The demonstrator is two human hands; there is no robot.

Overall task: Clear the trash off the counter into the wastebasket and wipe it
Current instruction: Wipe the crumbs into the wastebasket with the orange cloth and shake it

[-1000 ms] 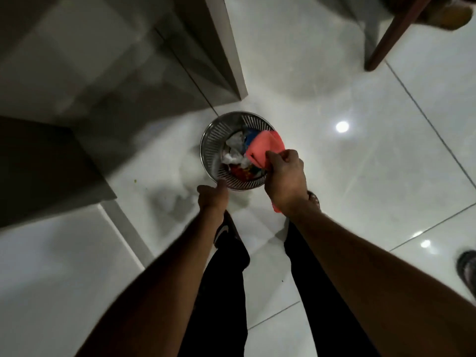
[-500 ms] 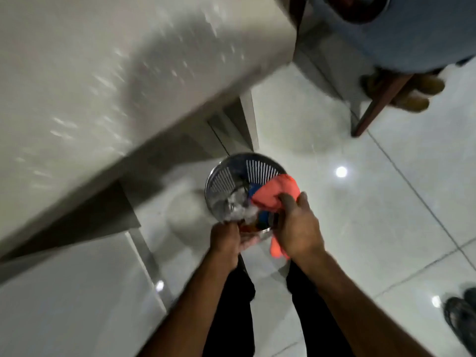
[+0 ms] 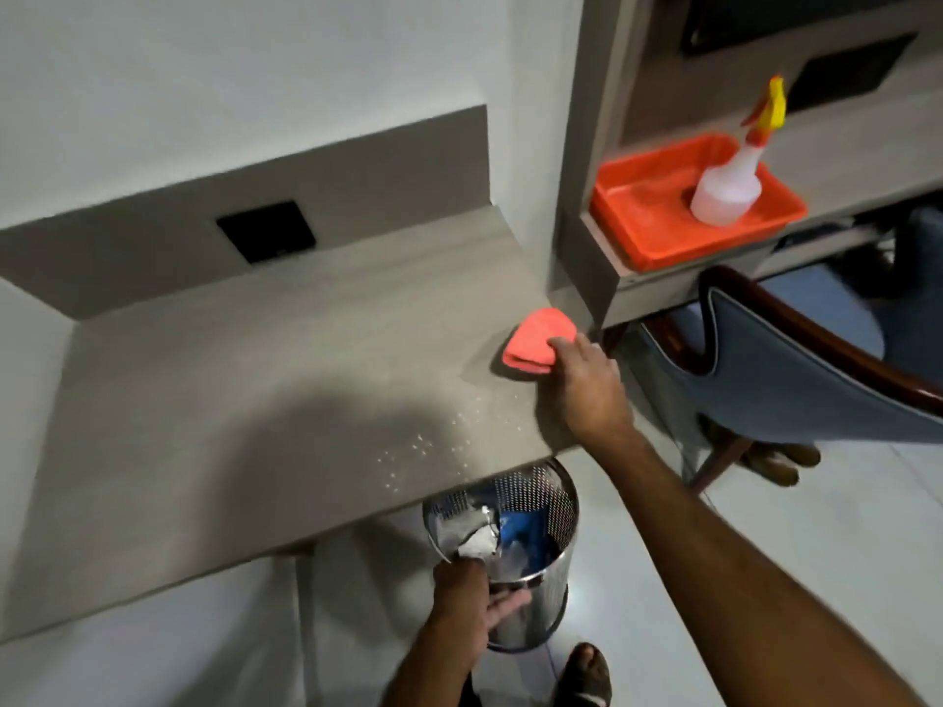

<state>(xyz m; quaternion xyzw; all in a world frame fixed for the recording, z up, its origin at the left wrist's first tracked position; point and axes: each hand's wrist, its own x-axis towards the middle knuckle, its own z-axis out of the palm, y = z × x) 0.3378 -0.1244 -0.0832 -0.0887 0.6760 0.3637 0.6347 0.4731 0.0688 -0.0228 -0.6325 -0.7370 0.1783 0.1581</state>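
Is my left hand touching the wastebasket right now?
Touching. The head view shows the left hand gripping the near rim of the wastebasket, with fingers wrapped against its metal wall.

A folded coral-red cloth (image 3: 538,340) lies flat on the grey counter (image 3: 265,380) near its far right corner. A perforated steel wastebasket (image 3: 536,568), tilted, sits just below the counter's front edge, holding crumpled paper and blue scraps.

We saw an orange tray (image 3: 643,224) on a side shelf (image 3: 842,145) holding a white spray bottle (image 3: 727,188) that stood upright in it, a blue-backed wooden chair (image 3: 796,369) below, and what may have been a black socket plate (image 3: 265,232) on the backsplash.
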